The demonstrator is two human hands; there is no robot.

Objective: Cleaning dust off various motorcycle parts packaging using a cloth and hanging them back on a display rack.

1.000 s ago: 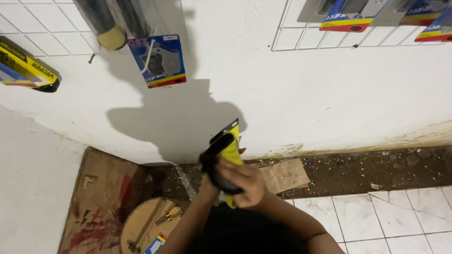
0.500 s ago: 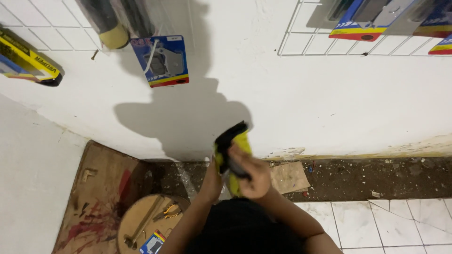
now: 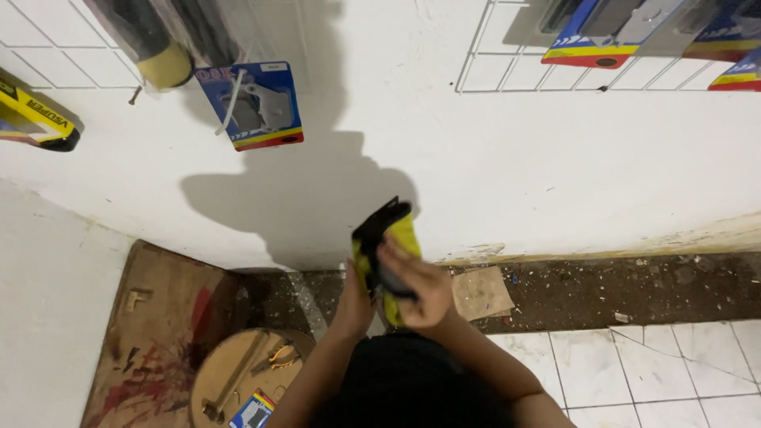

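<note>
Near centre, low against the white wall (image 3: pixel 491 182): one yellow-and-black package (image 3: pixel 386 238), held upright in both hands; right hand (image 3: pixel 416 289) wrapped over its near face, fingers closed on it; left hand (image 3: pixel 354 305) closed on its left edge from below; the two hands close together, both arms rising from the bottom edge of the view.
Far left, on the wall: blue carded part pack (image 3: pixel 252 105) hanging from a white wire grid (image 3: pixel 47 55); dark rolled item with a yellow end (image 3: pixel 151 47) in clear wrap just left of it; yellow-and-black box (image 3: pixel 36 119) at the left edge.
Far right, on the wall: second wire grid (image 3: pixel 507 71) carrying blue, yellow and red carded packs (image 3: pixel 602 36).
Near left, on the floor: round wooden board (image 3: pixel 226 376) bearing hand tools (image 3: pixel 238 380) and a small blue pack (image 3: pixel 254 412); red-stained wooden panel (image 3: pixel 151 333) beside it.
Near right: white floor tiles (image 3: pixel 634 372); a strip of bare dirt (image 3: pixel 634 289) along the wall foot; a scrap of cardboard (image 3: pixel 482 293) just right of the hands.
</note>
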